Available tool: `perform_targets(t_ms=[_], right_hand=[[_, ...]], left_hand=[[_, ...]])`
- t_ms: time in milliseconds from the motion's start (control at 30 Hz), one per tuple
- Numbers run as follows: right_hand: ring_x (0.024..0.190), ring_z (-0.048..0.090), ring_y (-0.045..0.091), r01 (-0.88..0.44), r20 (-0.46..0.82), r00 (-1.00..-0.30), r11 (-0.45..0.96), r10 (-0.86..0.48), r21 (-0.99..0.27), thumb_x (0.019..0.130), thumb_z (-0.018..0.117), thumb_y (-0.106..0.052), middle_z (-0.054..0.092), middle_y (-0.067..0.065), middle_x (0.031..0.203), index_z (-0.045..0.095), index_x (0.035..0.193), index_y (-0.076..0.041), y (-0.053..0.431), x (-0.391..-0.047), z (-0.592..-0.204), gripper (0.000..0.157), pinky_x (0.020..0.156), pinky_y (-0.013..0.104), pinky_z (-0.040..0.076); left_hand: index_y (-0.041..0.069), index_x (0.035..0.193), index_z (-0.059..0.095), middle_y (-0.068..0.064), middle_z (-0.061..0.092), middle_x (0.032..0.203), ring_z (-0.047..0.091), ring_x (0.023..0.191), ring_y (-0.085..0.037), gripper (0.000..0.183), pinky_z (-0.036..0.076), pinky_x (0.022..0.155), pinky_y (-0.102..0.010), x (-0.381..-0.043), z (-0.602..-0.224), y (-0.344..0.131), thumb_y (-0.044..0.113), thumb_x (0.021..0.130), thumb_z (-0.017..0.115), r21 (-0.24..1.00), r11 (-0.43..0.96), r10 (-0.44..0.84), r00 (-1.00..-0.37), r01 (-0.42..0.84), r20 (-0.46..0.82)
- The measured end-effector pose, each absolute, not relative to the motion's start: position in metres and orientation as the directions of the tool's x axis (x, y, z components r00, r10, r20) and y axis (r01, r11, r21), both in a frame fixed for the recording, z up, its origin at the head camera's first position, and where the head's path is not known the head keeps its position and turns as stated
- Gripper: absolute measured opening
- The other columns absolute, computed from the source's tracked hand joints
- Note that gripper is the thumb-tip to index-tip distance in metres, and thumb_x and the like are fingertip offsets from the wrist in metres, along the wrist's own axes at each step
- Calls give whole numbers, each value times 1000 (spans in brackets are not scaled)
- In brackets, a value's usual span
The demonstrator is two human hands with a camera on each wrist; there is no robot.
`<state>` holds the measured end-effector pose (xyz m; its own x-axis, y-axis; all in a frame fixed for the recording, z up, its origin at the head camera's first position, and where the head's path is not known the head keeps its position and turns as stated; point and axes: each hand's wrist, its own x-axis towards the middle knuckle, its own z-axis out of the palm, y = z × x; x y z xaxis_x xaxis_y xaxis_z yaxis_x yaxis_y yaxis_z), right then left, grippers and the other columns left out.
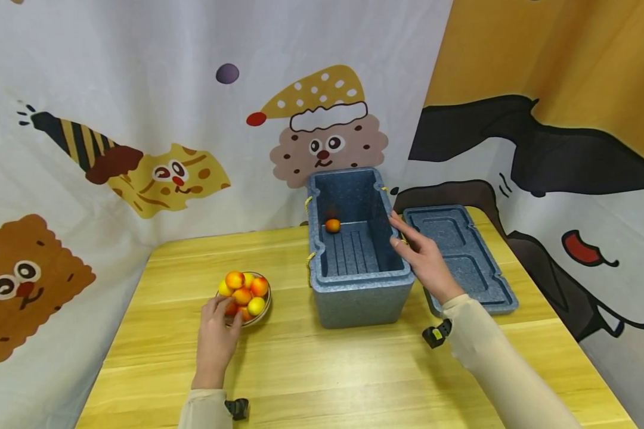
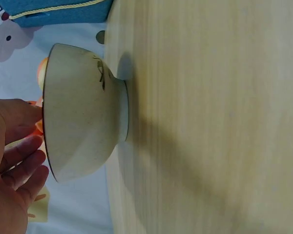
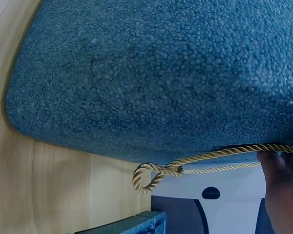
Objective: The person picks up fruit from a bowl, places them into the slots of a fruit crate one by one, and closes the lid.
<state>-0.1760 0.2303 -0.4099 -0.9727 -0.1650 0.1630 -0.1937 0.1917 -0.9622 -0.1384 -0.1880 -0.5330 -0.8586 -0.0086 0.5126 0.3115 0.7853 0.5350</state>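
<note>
In the head view, my left hand point(image 1: 217, 332) reaches over the near left rim of a bowl point(image 1: 268, 302) heaped with small orange and yellow fruits point(image 1: 242, 297). Its thumb and fingers stand apart around an orange-red fruit. The left wrist view shows these loosely bent fingers point(image 2: 20, 158) at the pale bowl's point(image 2: 83, 112) rim; the fruit contact is partly hidden. My right hand point(image 1: 425, 262) rests with extended fingers on the right rim of a blue-grey foam box point(image 1: 362, 307). One orange fruit point(image 1: 333, 226) lies inside, toward the far left.
The box's lid point(image 1: 474, 262) lies flat on the table right of the box. Yellow rope point(image 3: 219, 154) hangs along the box's side, beside my right hand. A patterned cloth point(image 1: 155, 107) hangs behind the wooden table point(image 1: 295, 369).
</note>
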Motion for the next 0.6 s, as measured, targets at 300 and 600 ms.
perform_targets(t_ms=[300,600], right_hand=[[147,16,22,-194,165,-973,187,-161,-963,104,51,-17,25,4,160,37,151,-4,230,-176,-411,50,114,52,22],[146,17,21,-200,172,-972,177,-159,-964,105,50,-16,24,4,160,37,151,-4,230,-177,-411,49,114,51,22]], left_hand=[[-17,105,63,-27,58,108,52,101,-44,34,50,83,-53,-145,-537,-191,-15,73,75,545,798,-49,-873,258,485],[-18,108,63,-29,58,110,52,103,-45,36,50,84,-55,-150,-537,-188,-14,73,74,513,845,-95,-901,151,423]])
